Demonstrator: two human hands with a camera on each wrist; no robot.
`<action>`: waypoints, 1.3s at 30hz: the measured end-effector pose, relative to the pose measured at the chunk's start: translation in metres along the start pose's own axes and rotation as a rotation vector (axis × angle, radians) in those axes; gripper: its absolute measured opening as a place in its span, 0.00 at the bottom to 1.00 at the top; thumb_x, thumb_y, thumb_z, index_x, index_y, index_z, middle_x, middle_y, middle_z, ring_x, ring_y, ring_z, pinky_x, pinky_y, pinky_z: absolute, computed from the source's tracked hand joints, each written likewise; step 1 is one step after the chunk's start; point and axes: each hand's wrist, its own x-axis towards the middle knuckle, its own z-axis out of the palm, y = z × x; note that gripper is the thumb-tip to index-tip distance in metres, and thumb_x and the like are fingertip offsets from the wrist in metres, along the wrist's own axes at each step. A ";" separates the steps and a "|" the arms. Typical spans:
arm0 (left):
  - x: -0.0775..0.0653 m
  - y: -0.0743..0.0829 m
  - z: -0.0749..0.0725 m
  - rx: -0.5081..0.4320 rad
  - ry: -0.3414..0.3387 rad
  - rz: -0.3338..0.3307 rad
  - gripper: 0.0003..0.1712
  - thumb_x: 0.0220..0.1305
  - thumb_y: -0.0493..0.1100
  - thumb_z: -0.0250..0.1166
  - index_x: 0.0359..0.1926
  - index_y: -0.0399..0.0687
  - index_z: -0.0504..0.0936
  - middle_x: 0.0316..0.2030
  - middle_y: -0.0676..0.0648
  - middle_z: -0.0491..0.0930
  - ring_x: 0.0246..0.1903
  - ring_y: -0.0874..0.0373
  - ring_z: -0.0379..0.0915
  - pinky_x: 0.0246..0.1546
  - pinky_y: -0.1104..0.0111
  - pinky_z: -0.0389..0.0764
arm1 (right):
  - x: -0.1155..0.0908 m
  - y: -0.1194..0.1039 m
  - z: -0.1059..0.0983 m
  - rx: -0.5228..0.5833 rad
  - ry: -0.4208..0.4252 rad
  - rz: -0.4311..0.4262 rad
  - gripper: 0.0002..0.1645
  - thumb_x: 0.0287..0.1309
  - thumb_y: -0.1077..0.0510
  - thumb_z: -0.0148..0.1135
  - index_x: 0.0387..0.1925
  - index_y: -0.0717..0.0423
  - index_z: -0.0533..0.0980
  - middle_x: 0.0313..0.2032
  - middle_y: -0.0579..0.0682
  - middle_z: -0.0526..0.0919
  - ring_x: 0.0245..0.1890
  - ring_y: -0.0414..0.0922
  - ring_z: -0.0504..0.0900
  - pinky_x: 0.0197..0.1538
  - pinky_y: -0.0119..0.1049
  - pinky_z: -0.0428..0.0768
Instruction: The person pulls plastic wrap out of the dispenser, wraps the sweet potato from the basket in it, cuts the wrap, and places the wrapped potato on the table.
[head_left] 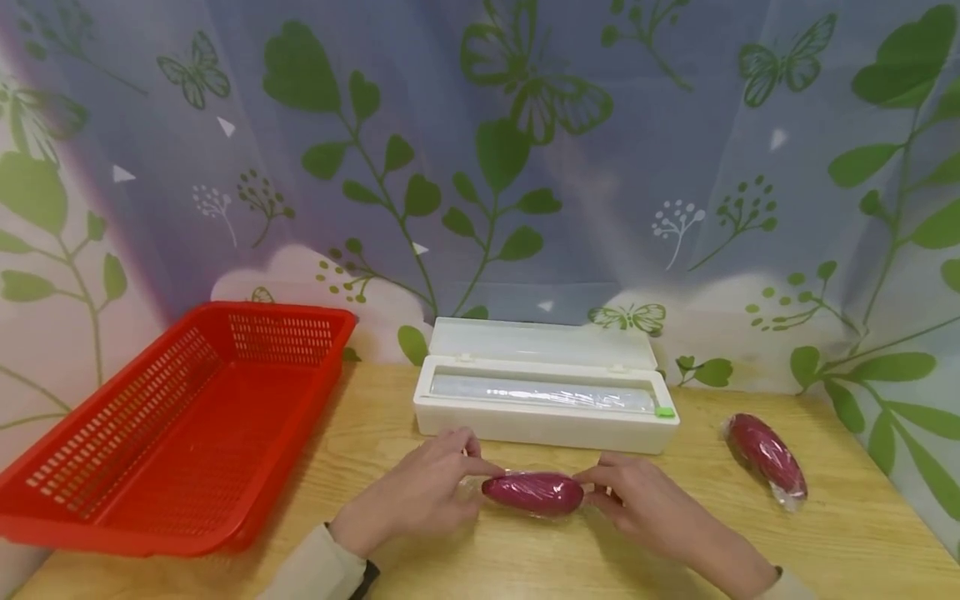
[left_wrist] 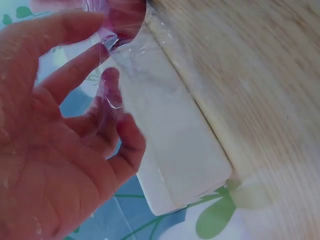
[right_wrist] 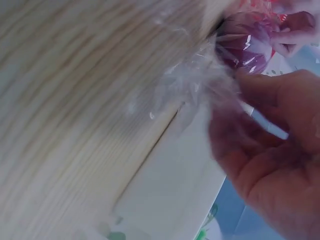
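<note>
Between the two hands a purple sweet potato (head_left: 534, 493), spindle-shaped and shiny, lies sideways in clear plastic wrap. My left hand (head_left: 422, 492) pinches the wrap at its left end with thumb and index finger; in the left wrist view a strip of the film (left_wrist: 111, 97) runs down across the other fingers. At the opposite end my right hand (head_left: 637, 504) pinches the loose plastic wrap (right_wrist: 192, 82), which spreads out crumpled past the fingers in the right wrist view. Just behind the hands stands a white wrap dispenser box (head_left: 540, 429), lid raised, with a roll of film (head_left: 540, 392) inside.
A second wrapped sweet potato (head_left: 768, 454) lies on the right of the wooden table (head_left: 847, 542). At the left stands a red plastic basket (head_left: 292, 450) with slotted sides. A curtain (head_left: 570, 208) printed with leaves and butterflies hangs behind the table.
</note>
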 end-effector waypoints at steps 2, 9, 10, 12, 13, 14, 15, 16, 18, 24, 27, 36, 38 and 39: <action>0.001 0.000 -0.001 -0.034 -0.029 -0.019 0.21 0.64 0.41 0.68 0.58 0.58 0.86 0.41 0.56 0.76 0.39 0.65 0.67 0.38 0.75 0.73 | 0.002 0.000 -0.001 0.061 -0.045 0.037 0.10 0.63 0.61 0.68 0.46 0.56 0.85 0.35 0.43 0.87 0.32 0.32 0.80 0.35 0.27 0.81; 0.003 -0.008 0.000 -0.174 -0.057 -0.030 0.18 0.65 0.37 0.66 0.56 0.50 0.86 0.41 0.53 0.83 0.39 0.65 0.75 0.42 0.75 0.80 | 0.009 -0.007 0.003 0.298 -0.085 0.193 0.20 0.64 0.41 0.67 0.43 0.53 0.79 0.38 0.44 0.85 0.38 0.40 0.84 0.39 0.30 0.83; 0.004 -0.009 0.000 -0.198 -0.063 -0.039 0.17 0.65 0.38 0.66 0.55 0.50 0.86 0.41 0.53 0.83 0.40 0.65 0.76 0.43 0.74 0.81 | 0.011 -0.009 0.004 0.304 -0.080 0.223 0.22 0.62 0.39 0.68 0.41 0.51 0.78 0.35 0.43 0.83 0.36 0.38 0.82 0.37 0.29 0.81; 0.005 -0.009 0.000 -0.232 -0.075 -0.061 0.14 0.66 0.40 0.67 0.52 0.51 0.85 0.42 0.54 0.82 0.41 0.65 0.75 0.44 0.74 0.80 | 0.014 -0.013 0.008 0.307 -0.066 0.275 0.24 0.58 0.36 0.71 0.37 0.49 0.75 0.30 0.42 0.79 0.31 0.36 0.77 0.31 0.28 0.76; 0.006 -0.009 0.000 -0.240 -0.079 -0.067 0.13 0.66 0.41 0.68 0.51 0.52 0.85 0.42 0.54 0.82 0.41 0.65 0.75 0.44 0.73 0.80 | 0.016 -0.015 0.009 0.307 -0.063 0.299 0.25 0.56 0.35 0.72 0.36 0.49 0.74 0.28 0.42 0.77 0.29 0.35 0.74 0.29 0.28 0.73; 0.006 -0.009 -0.001 -0.249 -0.086 -0.078 0.12 0.66 0.42 0.68 0.50 0.53 0.85 0.42 0.54 0.81 0.41 0.64 0.75 0.44 0.72 0.79 | 0.018 -0.016 0.010 0.310 -0.061 0.316 0.26 0.54 0.35 0.73 0.35 0.48 0.73 0.27 0.42 0.75 0.27 0.35 0.71 0.28 0.28 0.70; 0.007 -0.008 -0.001 -0.254 -0.092 -0.089 0.11 0.65 0.43 0.69 0.49 0.54 0.84 0.43 0.54 0.80 0.41 0.64 0.74 0.44 0.72 0.79 | 0.019 -0.018 0.011 0.315 -0.058 0.327 0.27 0.53 0.35 0.75 0.35 0.48 0.72 0.26 0.42 0.74 0.26 0.35 0.69 0.27 0.28 0.69; 0.007 -0.007 0.000 -0.253 -0.100 -0.098 0.11 0.65 0.43 0.69 0.48 0.54 0.84 0.43 0.55 0.80 0.42 0.64 0.74 0.44 0.72 0.78 | 0.020 -0.019 0.011 0.321 -0.055 0.332 0.27 0.51 0.36 0.76 0.34 0.49 0.72 0.25 0.42 0.74 0.26 0.35 0.69 0.27 0.28 0.69; 0.007 -0.006 0.000 -0.239 -0.106 -0.103 0.11 0.64 0.44 0.71 0.47 0.55 0.84 0.43 0.54 0.80 0.42 0.64 0.73 0.45 0.71 0.78 | 0.020 -0.020 0.012 0.367 -0.048 0.329 0.28 0.50 0.39 0.78 0.36 0.50 0.71 0.27 0.43 0.75 0.28 0.36 0.71 0.28 0.28 0.71; 0.004 0.001 0.003 -0.155 -0.062 -0.154 0.11 0.63 0.50 0.73 0.45 0.58 0.83 0.36 0.55 0.79 0.36 0.63 0.72 0.36 0.70 0.75 | 0.020 -0.014 0.013 0.703 -0.060 0.419 0.30 0.52 0.52 0.78 0.50 0.59 0.72 0.37 0.51 0.76 0.37 0.45 0.76 0.33 0.32 0.78; 0.004 0.001 0.002 -0.204 -0.052 -0.195 0.13 0.63 0.53 0.72 0.45 0.55 0.83 0.34 0.55 0.80 0.32 0.64 0.73 0.33 0.71 0.75 | 0.020 -0.009 0.013 0.829 -0.079 0.481 0.30 0.55 0.54 0.75 0.54 0.62 0.72 0.43 0.55 0.77 0.42 0.47 0.76 0.37 0.33 0.80; 0.007 0.001 0.004 -0.609 -0.083 -0.286 0.17 0.62 0.47 0.74 0.48 0.48 0.80 0.45 0.48 0.83 0.45 0.57 0.84 0.44 0.64 0.84 | 0.015 -0.006 0.015 0.901 -0.096 0.465 0.30 0.56 0.58 0.75 0.55 0.64 0.72 0.56 0.60 0.77 0.51 0.49 0.81 0.48 0.35 0.82; 0.007 0.001 0.006 -0.693 -0.082 -0.308 0.19 0.61 0.45 0.74 0.48 0.46 0.79 0.47 0.47 0.81 0.47 0.55 0.84 0.47 0.62 0.84 | 0.014 -0.006 0.014 0.890 -0.098 0.450 0.29 0.56 0.58 0.75 0.55 0.64 0.72 0.57 0.60 0.77 0.52 0.49 0.82 0.47 0.35 0.83; 0.007 0.000 0.008 -0.727 -0.082 -0.320 0.19 0.60 0.44 0.74 0.49 0.45 0.78 0.48 0.46 0.80 0.48 0.54 0.84 0.48 0.61 0.84 | 0.014 -0.007 0.014 0.881 -0.100 0.444 0.29 0.56 0.59 0.75 0.55 0.64 0.72 0.57 0.60 0.77 0.52 0.50 0.82 0.47 0.35 0.83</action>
